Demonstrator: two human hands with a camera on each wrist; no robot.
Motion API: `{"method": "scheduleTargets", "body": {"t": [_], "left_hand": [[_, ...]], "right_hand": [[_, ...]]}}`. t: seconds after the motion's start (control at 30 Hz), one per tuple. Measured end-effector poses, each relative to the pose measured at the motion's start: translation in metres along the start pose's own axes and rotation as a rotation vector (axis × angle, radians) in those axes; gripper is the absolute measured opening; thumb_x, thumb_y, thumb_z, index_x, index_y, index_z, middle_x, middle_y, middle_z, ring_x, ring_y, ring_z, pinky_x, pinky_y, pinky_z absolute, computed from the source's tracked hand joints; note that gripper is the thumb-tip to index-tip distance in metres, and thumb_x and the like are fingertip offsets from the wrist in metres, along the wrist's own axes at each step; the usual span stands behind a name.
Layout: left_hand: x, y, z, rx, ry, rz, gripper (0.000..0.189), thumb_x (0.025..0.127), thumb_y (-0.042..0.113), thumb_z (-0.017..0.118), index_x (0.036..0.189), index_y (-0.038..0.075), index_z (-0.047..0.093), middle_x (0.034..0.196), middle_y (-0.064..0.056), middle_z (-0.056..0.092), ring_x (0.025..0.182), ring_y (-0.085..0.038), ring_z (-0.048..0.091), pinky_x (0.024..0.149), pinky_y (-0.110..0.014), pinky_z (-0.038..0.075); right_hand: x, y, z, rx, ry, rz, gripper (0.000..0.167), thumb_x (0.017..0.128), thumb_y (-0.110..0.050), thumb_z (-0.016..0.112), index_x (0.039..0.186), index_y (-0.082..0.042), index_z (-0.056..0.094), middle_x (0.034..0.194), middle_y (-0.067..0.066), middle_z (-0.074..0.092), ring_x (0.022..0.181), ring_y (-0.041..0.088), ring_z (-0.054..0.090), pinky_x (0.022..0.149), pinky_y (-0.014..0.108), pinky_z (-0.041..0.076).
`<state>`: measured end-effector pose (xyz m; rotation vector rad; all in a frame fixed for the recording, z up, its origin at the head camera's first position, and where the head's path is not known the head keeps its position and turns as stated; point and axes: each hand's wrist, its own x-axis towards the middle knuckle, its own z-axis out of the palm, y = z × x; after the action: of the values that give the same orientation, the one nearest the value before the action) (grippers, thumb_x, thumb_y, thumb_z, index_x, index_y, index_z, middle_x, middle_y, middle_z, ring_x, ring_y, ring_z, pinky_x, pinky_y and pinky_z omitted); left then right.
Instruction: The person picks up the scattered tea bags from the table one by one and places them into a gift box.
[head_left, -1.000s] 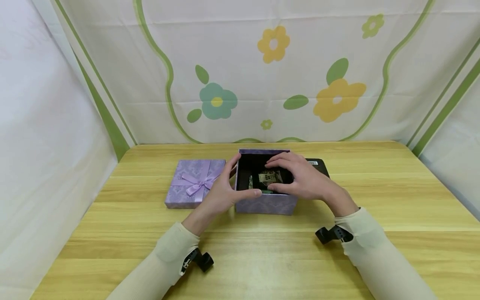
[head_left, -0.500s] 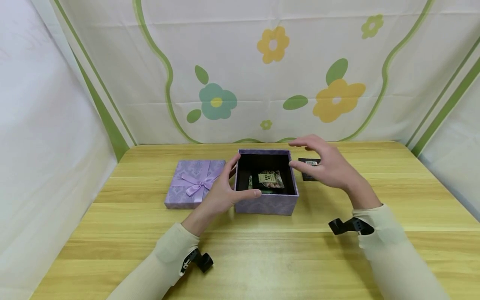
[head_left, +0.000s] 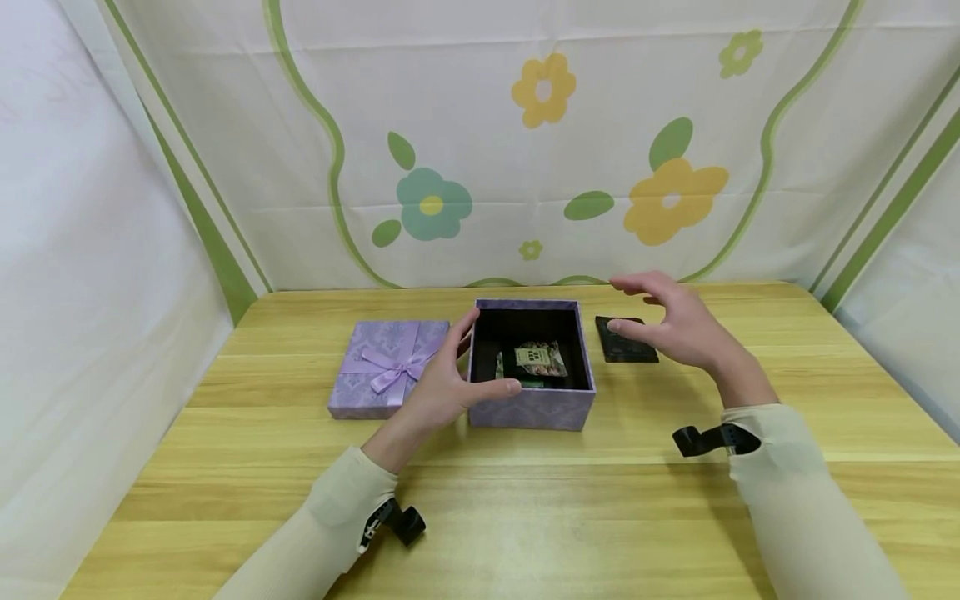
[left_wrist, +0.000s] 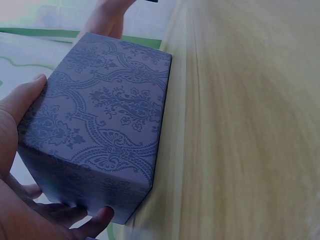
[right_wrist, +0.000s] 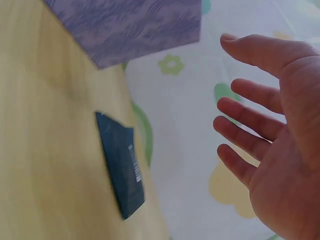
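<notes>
A lidless purple patterned gift box [head_left: 531,410] stands on the table with its dark inside showing. My left hand [head_left: 444,375] holds its near left corner, thumb along the front rim and fingers against the left side. Inside lies a clear packet with a pale label [head_left: 534,357], over a greenish one that is partly hidden. My right hand [head_left: 686,325] hovers with fingers spread and nothing in it. Below it, right of the box, a flat black packet [head_left: 628,348] lies on the table; the right wrist view shows a white label on that packet [right_wrist: 122,167].
The purple box lid [head_left: 386,367] with its ribbon bow lies left of the box. A white curtain [head_left: 480,125] printed with flowers hangs behind the wooden table [head_left: 525,508], and white cloth hangs at both sides.
My right hand has come out of the box and moved right, above the black packet, uncovering the box's contents. My left hand has stayed on the box.
</notes>
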<state>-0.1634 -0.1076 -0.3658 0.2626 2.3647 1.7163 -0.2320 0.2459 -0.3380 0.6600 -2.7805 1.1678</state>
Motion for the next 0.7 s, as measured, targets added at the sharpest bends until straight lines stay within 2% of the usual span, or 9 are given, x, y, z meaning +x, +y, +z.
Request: {"method": "scheduleTargets", "body": {"t": [0.13, 0.27, 0.7], "left_hand": [[0.0, 0.0, 0.0, 0.001, -0.001, 0.0, 0.116, 0.082, 0.045, 0.092, 0.167, 0.05, 0.013, 0.177, 0.015, 0.013, 0.167, -0.028, 0.016, 0.128, -0.066, 0.028], [-0.001, 0.0, 0.0, 0.0, -0.001, 0.0, 0.116, 0.082, 0.045, 0.092, 0.167, 0.05, 0.013, 0.177, 0.015, 0.013, 0.167, -0.027, 0.015, 0.128, -0.066, 0.028], [-0.003, 0.002, 0.0, 0.001, 0.002, -0.002, 0.116, 0.082, 0.045, 0.092, 0.167, 0.049, 0.013, 0.177, 0.016, 0.014, 0.167, -0.027, 0.015, 0.128, -0.066, 0.027]], "right_hand": [[0.001, 0.015, 0.002, -0.026, -0.078, 0.029, 0.072, 0.098, -0.031, 0.08, 0.159, -0.01, 0.049, 0.158, 0.018, 0.05, 0.146, 0.042, 0.045, 0.121, 0.064, 0.034], [0.001, 0.025, 0.004, -0.028, -0.139, 0.062, 0.078, 0.098, -0.037, 0.079, 0.162, -0.009, 0.043, 0.165, 0.018, 0.043, 0.152, 0.043, 0.039, 0.124, 0.066, 0.03], [0.001, 0.054, 0.005, -0.026, -0.257, 0.174, 0.092, 0.094, -0.043, 0.082, 0.166, -0.009, 0.036, 0.171, 0.022, 0.031, 0.158, 0.052, 0.024, 0.123, 0.073, 0.026]]}}
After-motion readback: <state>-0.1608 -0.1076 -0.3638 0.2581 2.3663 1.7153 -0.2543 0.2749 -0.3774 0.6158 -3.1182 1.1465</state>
